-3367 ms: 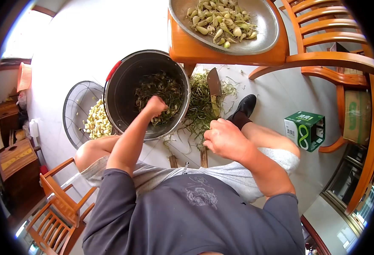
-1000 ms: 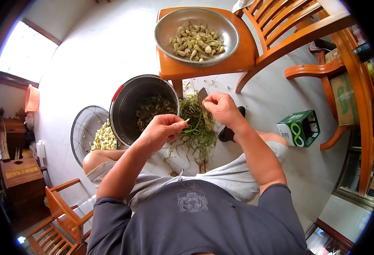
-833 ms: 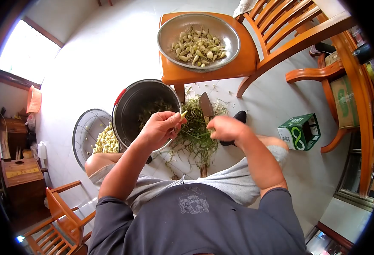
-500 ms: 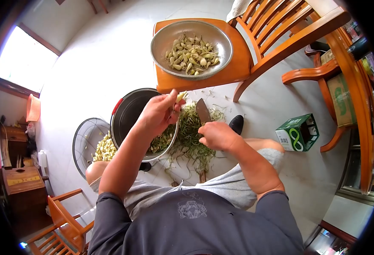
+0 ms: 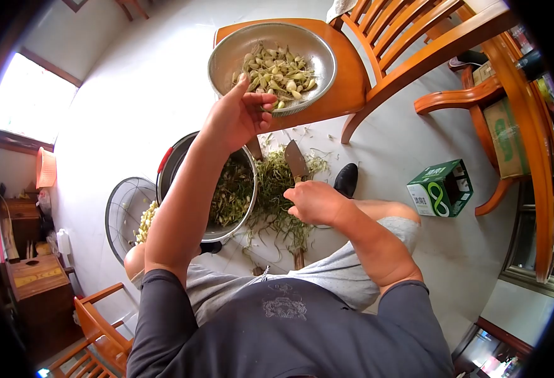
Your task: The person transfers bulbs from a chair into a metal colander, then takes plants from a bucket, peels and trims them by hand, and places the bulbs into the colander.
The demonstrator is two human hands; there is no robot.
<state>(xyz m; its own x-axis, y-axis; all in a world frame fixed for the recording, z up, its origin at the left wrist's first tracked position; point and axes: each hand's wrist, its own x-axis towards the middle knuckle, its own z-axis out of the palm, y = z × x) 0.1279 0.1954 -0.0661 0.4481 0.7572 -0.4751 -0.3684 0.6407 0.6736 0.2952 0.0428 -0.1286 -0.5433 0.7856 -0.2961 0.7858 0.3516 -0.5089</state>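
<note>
My left hand [image 5: 238,118] is raised at the near rim of a metal mesh colander [image 5: 220,66], its thumb and fingers apart with nothing visible between them. Inside the colander lies a heap of small pale bulbs [image 5: 283,70] with stringy ends. My right hand [image 5: 315,201] is closed around the handle of a knife [image 5: 294,159], whose broad blade points away from me above a pile of green trimmings [image 5: 286,214]. Below my left forearm stands a large pot [image 5: 252,211] with more trimmings in it.
The colander rests on a wooden chair [image 5: 346,60]. A wire basket [image 5: 114,195] with trimmed white bulbs [image 5: 146,220] is left of the pot, partly hidden by my arm. A green carton [image 5: 440,189] stands on the floor to the right, near wooden furniture [image 5: 535,157].
My left hand has moved forward from above the pot to the colander; the bulb it pinched no longer shows in it. My right hand still holds the knife in about the same place.
</note>
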